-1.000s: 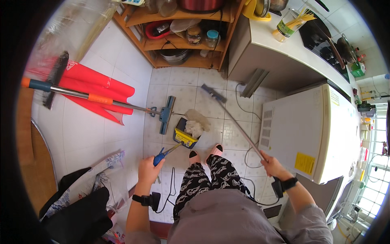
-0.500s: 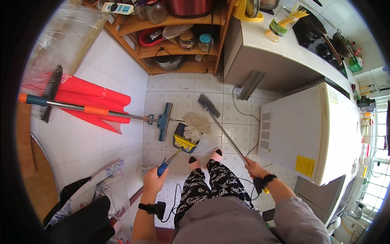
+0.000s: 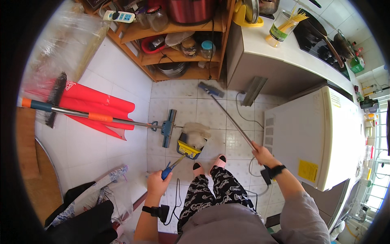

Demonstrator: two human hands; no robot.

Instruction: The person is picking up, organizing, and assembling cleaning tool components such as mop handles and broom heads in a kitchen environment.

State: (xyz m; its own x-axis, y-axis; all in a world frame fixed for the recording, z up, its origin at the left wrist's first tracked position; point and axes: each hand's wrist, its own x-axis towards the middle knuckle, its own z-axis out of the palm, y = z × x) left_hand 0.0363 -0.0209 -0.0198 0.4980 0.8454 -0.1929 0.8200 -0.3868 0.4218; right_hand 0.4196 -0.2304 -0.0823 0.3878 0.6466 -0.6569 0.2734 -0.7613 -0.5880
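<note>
My left hand (image 3: 157, 181) is closed around the blue handle of a dustpan (image 3: 189, 150), which rests on the tiled floor just ahead of my feet. Crumpled, pale translucent plastic bags (image 3: 196, 135) lie partly in its mouth and partly on the tiles beyond. On the right, my right hand (image 3: 263, 155) grips the pole of a broom (image 3: 232, 120). The broom's grey-blue head (image 3: 211, 89) is out on the far floor, apart from the bags and near the shelf. Black straps with small boxes circle both my wrists.
Left of the dustpan, a squeeze mop (image 3: 168, 128) slants in front of red plastic sheeting (image 3: 97, 103). A wooden shelf (image 3: 178, 75) with jars stands at the far side. To the right are a white appliance (image 3: 298, 130), a counter (image 3: 260, 38) and a grey metal strip (image 3: 254, 91). Cables cross the floor.
The broom head has moved farther away, toward the shelf, and my right hand has reached forward with it. The dustpan stays in place under my left hand. The whole view has shifted slightly.
</note>
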